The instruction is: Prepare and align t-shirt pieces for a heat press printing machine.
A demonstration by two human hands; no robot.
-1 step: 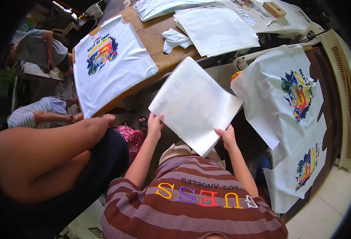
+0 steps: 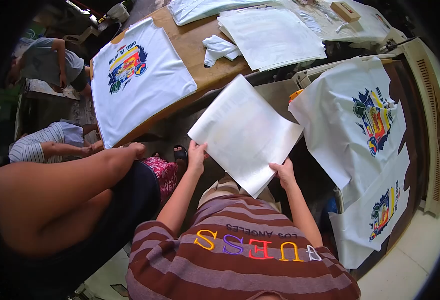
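- Head view: I have a large white sheet (image 2: pixel 245 132) up in the air in front of me, above the dark gap between the wooden desk (image 2: pixel 200 75) and the press bed on my right; nothing carries it but my hands.
- My left hand (image 2: pixel 196 156) is pinched on the sheet's near left edge, thumb on top. My right hand (image 2: pixel 284 172) is clamped on the near right edge, close to the lowest corner.
- I judge the sheet to be very light, thin and floppy: it lies fairly flat only because I hold it at two spread points. Let go of one side and I expect it to droop or fold.
- It looks smooth, so a flat pinch at the edges suits it; squeezing harder would likely crease it.
- On the desk's left end lies a white printed T-shirt (image 2: pixel 135 75), and toward its far right edge a stack of white sheets (image 2: pixel 272 37) beside a crumpled white cloth (image 2: pixel 219 49).
- To my right another printed shirt (image 2: pixel 355 115) is draped over the press bed.
- A co-worker's bare arm (image 2: pixel 65 185) crosses at my left, apart from the sheet.
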